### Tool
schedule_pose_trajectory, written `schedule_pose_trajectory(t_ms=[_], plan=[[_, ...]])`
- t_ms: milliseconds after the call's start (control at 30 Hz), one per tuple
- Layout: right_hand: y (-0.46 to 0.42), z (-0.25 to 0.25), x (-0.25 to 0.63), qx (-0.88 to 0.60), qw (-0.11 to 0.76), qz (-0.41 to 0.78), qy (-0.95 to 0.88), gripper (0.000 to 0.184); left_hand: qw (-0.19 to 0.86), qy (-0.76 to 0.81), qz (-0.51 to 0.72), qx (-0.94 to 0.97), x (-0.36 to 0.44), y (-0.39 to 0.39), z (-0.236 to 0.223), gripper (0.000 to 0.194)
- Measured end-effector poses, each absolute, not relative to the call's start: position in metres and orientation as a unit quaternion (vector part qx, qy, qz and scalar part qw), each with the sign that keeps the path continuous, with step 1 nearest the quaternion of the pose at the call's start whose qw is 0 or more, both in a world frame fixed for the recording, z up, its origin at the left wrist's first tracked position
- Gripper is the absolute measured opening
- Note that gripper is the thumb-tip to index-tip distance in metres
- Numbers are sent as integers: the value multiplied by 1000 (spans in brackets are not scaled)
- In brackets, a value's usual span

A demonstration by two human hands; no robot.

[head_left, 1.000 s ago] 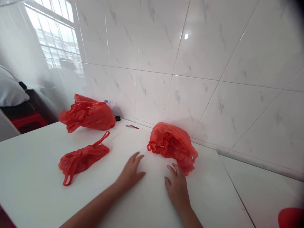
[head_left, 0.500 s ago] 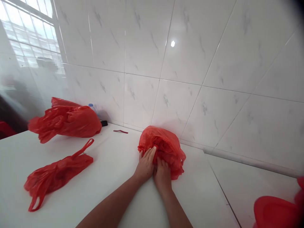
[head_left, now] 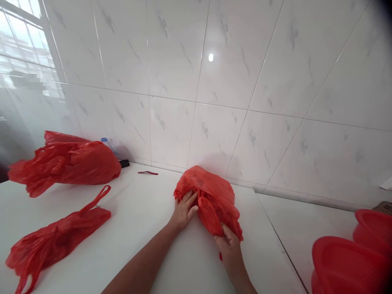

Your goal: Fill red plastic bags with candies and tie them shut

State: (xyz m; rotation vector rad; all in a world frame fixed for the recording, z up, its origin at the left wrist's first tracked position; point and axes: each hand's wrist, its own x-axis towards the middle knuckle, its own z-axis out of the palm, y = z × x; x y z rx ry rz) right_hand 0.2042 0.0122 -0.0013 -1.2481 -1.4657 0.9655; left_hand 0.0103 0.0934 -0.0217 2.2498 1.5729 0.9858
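Observation:
A crumpled red plastic bag [head_left: 208, 181] rests on the white table against the tiled wall, bulging with contents I cannot see. At its left front, my left hand [head_left: 183, 211] lies against the bag's bunched opening, fingers stretched and thumb apart. My right hand [head_left: 229, 241] pinches the front right of the same bag, with a fold of red plastic pulled out between thumb and fingers. To the left lies a flatter red plastic bag [head_left: 65, 234] with loop handles, apart from both hands.
A fuller red bag [head_left: 88, 161] stands at the far left, with a blue-capped bottle [head_left: 105, 142] and a black object [head_left: 124, 163] behind it. A thin dark red strip [head_left: 148, 172] lies near the wall. Red plastic baskets [head_left: 346, 261] are at the right, past a table seam.
Both hands have reached forward onto the bag by the wall. My right hand has drawn a fold of it toward the front right. The view has turned right, showing more of the baskets.

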Motion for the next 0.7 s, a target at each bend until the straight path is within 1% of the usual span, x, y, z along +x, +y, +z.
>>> schedule_pose_trajectory(t_ms=[67,167,233,333,400,467,533,600,633,700], plan=[[5,-2,218,-499,487,458,-551,13,113,543,332,764,11,96,-26,54],[-1,-3,231,-501,478,466,-551,8,101,546,332,763,14,98,-29,57],[-5,-2,232,-493,469,412,-606,13,87,546,336,763,16,97,-29,58],[-4,-1,224,-481,496,254,-677,27,61,544,351,760,18,94,-26,54],[4,-3,215,-489,500,161,-696,33,41,542,366,756,17,90,-22,48],[18,-7,206,-504,481,92,-712,37,20,542,382,748,15,83,-16,39],[36,-11,199,-527,457,30,-716,42,-1,543,397,740,14,74,-10,35],[53,-15,195,-556,436,-3,-707,51,-20,524,401,751,16,66,-5,34],[61,-17,195,-573,426,1,-700,56,-25,499,396,770,18,63,-4,36],[73,-21,198,-607,410,41,-679,62,-12,437,366,822,27,62,-6,49]])
